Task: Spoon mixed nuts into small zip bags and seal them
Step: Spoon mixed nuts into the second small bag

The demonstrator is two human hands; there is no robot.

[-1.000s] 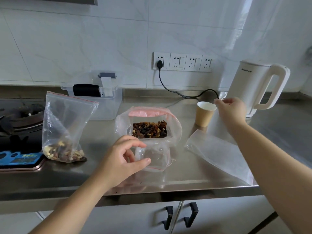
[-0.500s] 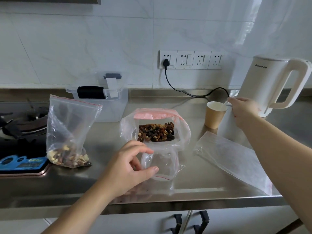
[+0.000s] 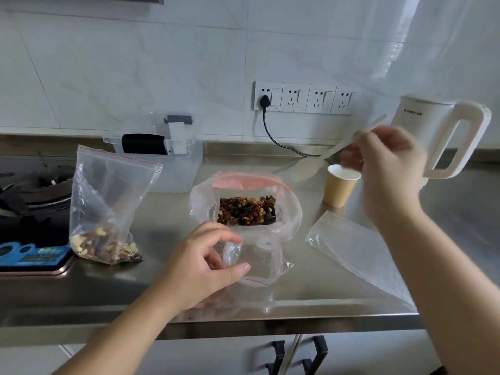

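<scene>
A large clear bag (image 3: pixel 289 212) with a pink zip stands open mid-counter, with mixed nuts (image 3: pixel 246 211) inside. In front of it my left hand (image 3: pixel 200 263) pinches the rim of a small empty zip bag (image 3: pixel 259 261) and holds its mouth open. My right hand (image 3: pixel 384 169) grips the handle of a white plastic spoon (image 3: pixel 311 169), blurred, its bowl hanging empty above the counter just left of a paper cup (image 3: pixel 339 185). At the left stands another zip bag (image 3: pixel 105 212) with nuts at its bottom.
A flat empty plastic bag (image 3: pixel 362 253) lies on the steel counter (image 3: pixel 297 299) at the right. A white kettle (image 3: pixel 438 139) stands at the back right, a clear lidded box (image 3: pixel 159 155) at the back, a gas hob (image 3: pixel 29 190) at the left. A cord (image 3: pixel 273 136) hangs from the wall socket.
My right hand has lifted the white spoon out of the paper cup and raised it. My left hand keeps hold of the small bag.
</scene>
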